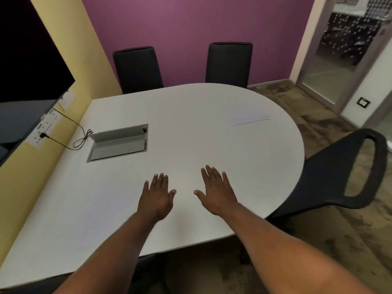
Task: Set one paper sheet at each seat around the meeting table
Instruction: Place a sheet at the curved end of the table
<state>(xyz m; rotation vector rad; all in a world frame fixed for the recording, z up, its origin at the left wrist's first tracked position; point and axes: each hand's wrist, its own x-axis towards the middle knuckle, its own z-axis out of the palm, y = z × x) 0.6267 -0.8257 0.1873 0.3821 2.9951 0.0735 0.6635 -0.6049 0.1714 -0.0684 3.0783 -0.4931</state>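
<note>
A white meeting table with a rounded right end fills the view. A white paper stack lies flat on it toward the far right, near the right dark chair. My left hand and my right hand hover palm-down over the near middle of the table, fingers spread, holding nothing. A faint pale sheet seems to lie on the table to the left of my left hand; its edges are hard to make out.
Another dark chair stands at the far side, and a black mesh chair at the rounded end. An open cable box is sunk in the table. A black cord runs to wall sockets under a dark screen.
</note>
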